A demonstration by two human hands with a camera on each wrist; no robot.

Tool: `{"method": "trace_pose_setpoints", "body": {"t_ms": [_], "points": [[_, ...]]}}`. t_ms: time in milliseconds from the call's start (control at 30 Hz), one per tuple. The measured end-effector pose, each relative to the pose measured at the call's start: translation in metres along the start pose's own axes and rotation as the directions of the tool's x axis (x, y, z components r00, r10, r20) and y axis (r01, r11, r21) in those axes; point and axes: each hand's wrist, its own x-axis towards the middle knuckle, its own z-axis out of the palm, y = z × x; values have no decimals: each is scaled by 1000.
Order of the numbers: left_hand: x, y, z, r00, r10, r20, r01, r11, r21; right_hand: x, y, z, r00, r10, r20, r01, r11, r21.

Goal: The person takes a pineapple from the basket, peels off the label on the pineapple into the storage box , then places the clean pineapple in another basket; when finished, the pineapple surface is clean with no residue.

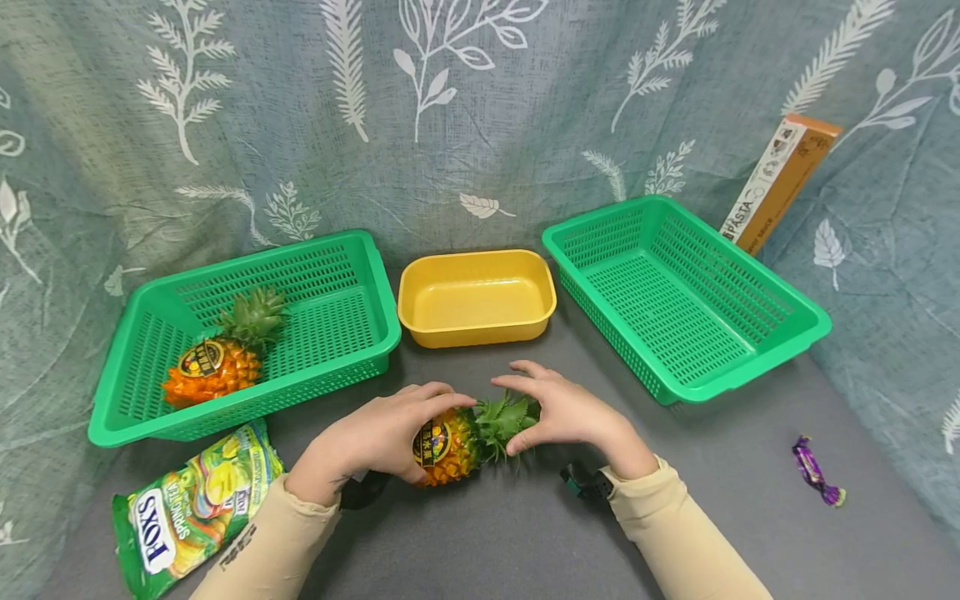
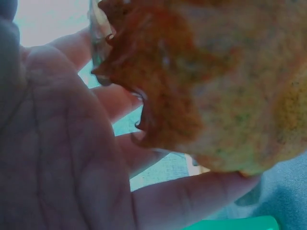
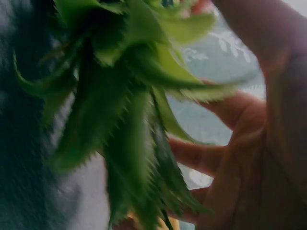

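Note:
A small orange pineapple (image 1: 453, 450) with a dark label lies sideways at the front middle of the grey table. My left hand (image 1: 393, 429) grips its fruit end, thumb on the near side and fingers over the far side. In the left wrist view the pineapple's spiky skin (image 2: 216, 96) sits close against those fingers. The spiky green crown (image 1: 506, 425) points right, toward my right hand (image 1: 573, 408). That hand is spread loosely around the leaves (image 3: 129, 110), its thumb near them and its other fingers arched beyond.
A second pineapple (image 1: 217, 367) lies in the left green basket (image 1: 386, 325). A yellow tray (image 1: 480, 333) stands between it and the right green basket (image 1: 600, 333). A Fox's candy bag (image 1: 198, 508) lies front left, a purple wrapped candy (image 1: 813, 471) right. A pasta box (image 1: 783, 183) leans behind the right basket.

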Motion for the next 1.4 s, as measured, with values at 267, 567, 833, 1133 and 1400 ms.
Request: {"method": "trace_pose_setpoints", "body": {"t_ms": [267,567,833,1133,1400], "points": [[-13,-4,10,994,-14,-106,2,994,-105,2,-1,6,999,-28,-27,26,997,-71],[-36,-9,49,812,-369,-451,106,854,-509,3,2,9,998,-44,-37,43,999,-32],[-35,-7,80,799,-549,-245,133,559,-818,4,4,9,998,-54,-42,56,998,38],[-28,-8,81,792,-541,-281,65,533,-844,6,6,8,996,-76,-36,79,992,98],[-15,-17,76,815,-479,-328,21,589,-808,8,17,6,992,-70,-103,81,991,106]]}}
